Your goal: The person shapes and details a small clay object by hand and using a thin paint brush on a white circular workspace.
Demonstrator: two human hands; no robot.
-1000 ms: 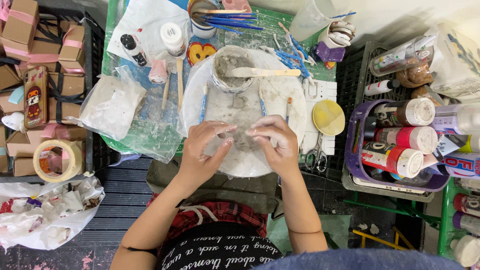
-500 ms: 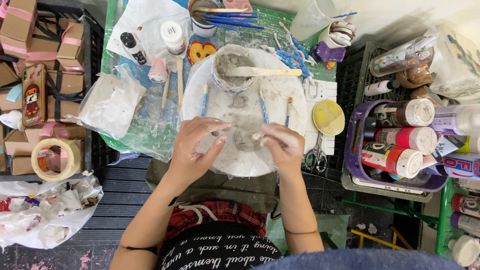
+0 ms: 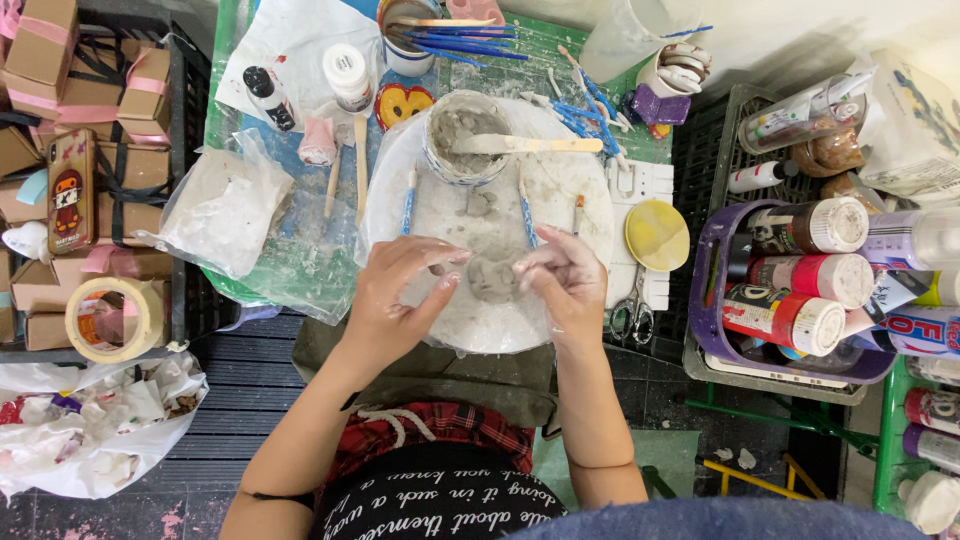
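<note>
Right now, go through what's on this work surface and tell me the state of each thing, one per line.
Left hand: open, fingers spread, beside the clay.
Right hand: fingertips at the clay lump, not gripping.
Clay lump: soft grey, lying on the board.
Round white board: smeared with clay.
Clay tub: open, wooden stick lying across it.
Tape roll: lying flat.
Yellow lid: off, lying flat.
Scissors: closed.

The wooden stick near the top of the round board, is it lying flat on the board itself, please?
No, the wooden stick rests across the rim of the clay-filled bowl, which stands on the round white board.
</note>
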